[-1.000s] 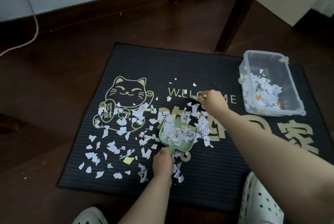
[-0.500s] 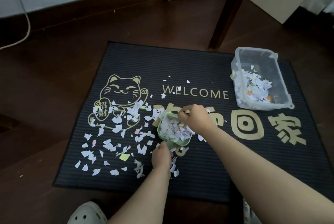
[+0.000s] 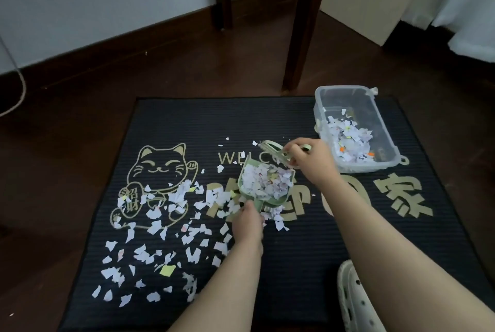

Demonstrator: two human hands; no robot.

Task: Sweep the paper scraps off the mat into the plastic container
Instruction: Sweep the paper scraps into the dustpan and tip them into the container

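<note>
My left hand [image 3: 247,227] grips the loaded dustpan [image 3: 265,184] by its handle, right hand [image 3: 312,161] clutches the brush [image 3: 273,149], and the container [image 3: 353,128] sits up-right, nearer my right.

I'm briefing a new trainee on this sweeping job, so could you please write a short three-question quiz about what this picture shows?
1. True or false: the green dustpan is already loaded with paper scraps.
2. Multiple choice: where is the plastic container? A) on the mat's far right corner, B) on the bare wooden floor, C) in the person's lap.
3. Short answer: what does each hand hold?

Key
1. True; it is heaped with scraps.
2. A.
3. The left hand grips the dustpan's handle; the right hand holds a small pale green brush at the pan's far edge. Many scraps lie loose on the mat, left of the pan.
</note>
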